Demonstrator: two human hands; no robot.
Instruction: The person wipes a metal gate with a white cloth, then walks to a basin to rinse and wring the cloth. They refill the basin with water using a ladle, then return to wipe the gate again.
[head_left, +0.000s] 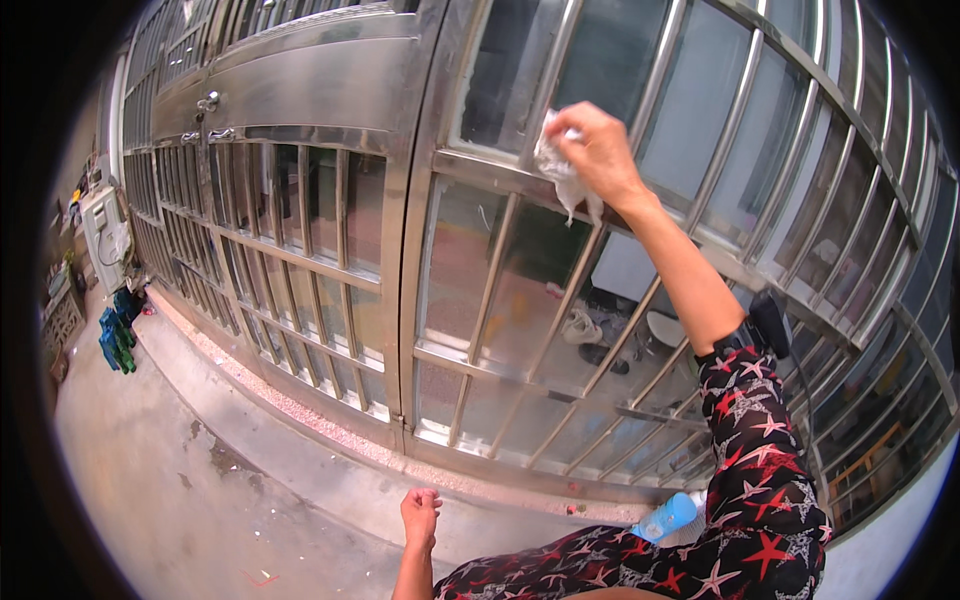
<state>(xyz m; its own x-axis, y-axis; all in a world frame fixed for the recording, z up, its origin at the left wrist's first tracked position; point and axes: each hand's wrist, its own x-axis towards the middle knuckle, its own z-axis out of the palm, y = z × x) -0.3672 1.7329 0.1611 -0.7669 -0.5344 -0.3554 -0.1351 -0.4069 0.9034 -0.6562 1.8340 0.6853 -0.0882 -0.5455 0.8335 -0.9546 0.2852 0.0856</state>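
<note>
My right hand (600, 154) is raised to the barred metal panel right of the door, its fingers closed on a crumpled white cloth (559, 161). The cloth hangs over the horizontal metal rail (487, 169) between the upper and lower panes. A dark band with a black device (769, 322) is on my right arm. Down at the lower middle, my left hand (420, 514) is away from the panel with its fingers curled; nothing shows in it.
The metal door (315, 82) has knobs and handles. A blue bottle or can (667, 516) stands low right by the pink sill (330, 427). A white appliance (105, 232) and blue-green objects (116, 334) are at far left. Concrete step (300, 457) runs below.
</note>
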